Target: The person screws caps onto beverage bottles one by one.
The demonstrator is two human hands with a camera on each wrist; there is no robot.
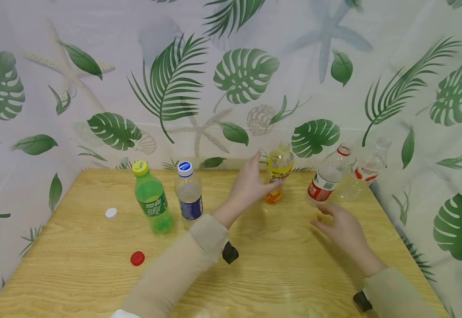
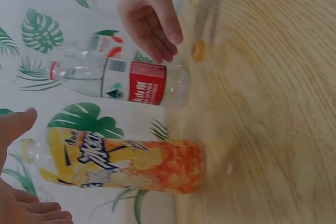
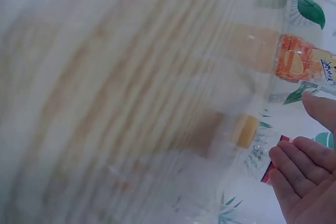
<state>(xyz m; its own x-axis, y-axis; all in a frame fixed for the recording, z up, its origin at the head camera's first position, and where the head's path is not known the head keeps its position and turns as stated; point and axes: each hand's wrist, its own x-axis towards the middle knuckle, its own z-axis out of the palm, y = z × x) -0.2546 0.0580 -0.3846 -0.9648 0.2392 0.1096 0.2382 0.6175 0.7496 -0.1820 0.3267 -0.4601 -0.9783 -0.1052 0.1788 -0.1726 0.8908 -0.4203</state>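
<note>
Capless yellow-label btl [image 1: 280, 167] upright on tabletop [image 1: 286, 274]. L grip [image 1: 251, 182] apart just beside it, prob. spread to fit round; contact unclear. R grip [image 1: 341, 226] empty, loosely bent, R of btl, nr yellow cap [image 2: 198, 51].

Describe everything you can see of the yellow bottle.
The yellow bottle looks like clear plastic and is uncapped, with a yellow neck ring. Its wraparound label is yellow above and orange below, with dark lettering. It stands upright on the table, near the far edge, left of the red-label bottle in the head view. The left hand is spread beside it; whether it touches is unclear.
</note>
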